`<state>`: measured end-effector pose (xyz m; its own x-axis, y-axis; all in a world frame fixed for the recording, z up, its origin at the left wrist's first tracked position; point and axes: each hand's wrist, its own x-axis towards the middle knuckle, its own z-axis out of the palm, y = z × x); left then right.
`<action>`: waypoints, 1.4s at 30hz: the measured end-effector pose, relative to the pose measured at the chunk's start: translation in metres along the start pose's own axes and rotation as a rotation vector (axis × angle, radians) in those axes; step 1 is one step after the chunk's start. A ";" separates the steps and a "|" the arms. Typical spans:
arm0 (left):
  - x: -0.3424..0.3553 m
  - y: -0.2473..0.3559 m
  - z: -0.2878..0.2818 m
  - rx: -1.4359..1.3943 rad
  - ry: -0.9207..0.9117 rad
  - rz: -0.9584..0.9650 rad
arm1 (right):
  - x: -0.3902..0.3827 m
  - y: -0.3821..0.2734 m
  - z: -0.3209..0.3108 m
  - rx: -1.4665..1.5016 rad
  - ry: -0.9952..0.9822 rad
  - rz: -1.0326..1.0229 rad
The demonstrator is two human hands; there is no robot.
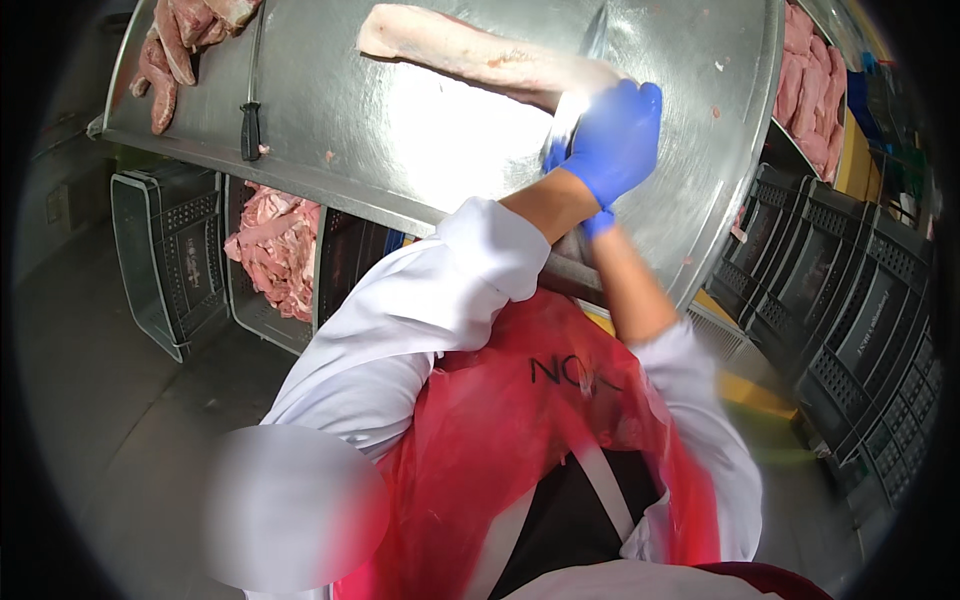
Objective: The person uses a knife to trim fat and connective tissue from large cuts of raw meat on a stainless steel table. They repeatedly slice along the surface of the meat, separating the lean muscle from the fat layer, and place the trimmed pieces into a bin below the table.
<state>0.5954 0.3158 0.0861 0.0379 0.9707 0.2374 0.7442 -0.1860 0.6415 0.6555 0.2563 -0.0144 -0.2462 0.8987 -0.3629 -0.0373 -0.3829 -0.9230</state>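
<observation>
My left hand (pixel 615 140) in a blue glove is closed on the right end of a long, pale slab of meat (pixel 460 45) lying across the steel table (pixel 370 150). A knife blade (pixel 563 122) points away from me at that end, its tip showing beyond the meat. My right hand (pixel 597 222), also gloved blue, is mostly hidden beneath my left hand and wrist, with its fingers around the knife's handle, which is out of sight.
Meat pieces (pixel 170 60) and a sharpening steel (pixel 250 130) lie at the table's left. Below are crates, one holding trimmings (pixel 275 250). A tray of pink meat (pixel 810 100) is at upper right, above stacked dark crates (pixel 820 320).
</observation>
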 end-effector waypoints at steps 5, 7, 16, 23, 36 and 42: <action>0.024 0.013 -0.021 0.077 -0.013 0.012 | -0.025 -0.014 0.041 -0.119 0.059 0.028; 0.020 0.011 -0.023 0.096 -0.025 0.069 | -0.050 -0.013 0.063 -0.170 0.078 0.013; 0.021 0.021 -0.060 -0.114 0.005 0.106 | -0.002 -0.052 0.122 -0.133 0.069 0.149; 0.020 0.033 -0.088 -0.263 0.027 0.157 | 0.073 -0.054 0.136 -0.135 0.086 0.085; 0.016 0.033 -0.151 -0.542 0.055 0.205 | 0.040 -0.059 0.229 -0.249 0.038 0.051; 0.017 0.048 -0.165 -0.613 0.098 0.294 | 0.094 -0.017 0.236 -0.153 0.093 -0.024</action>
<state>0.5215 0.2982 0.2410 0.0988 0.8537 0.5113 0.1996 -0.5204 0.8303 0.4045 0.2969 -0.0027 -0.1559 0.9258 -0.3443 0.1072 -0.3307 -0.9376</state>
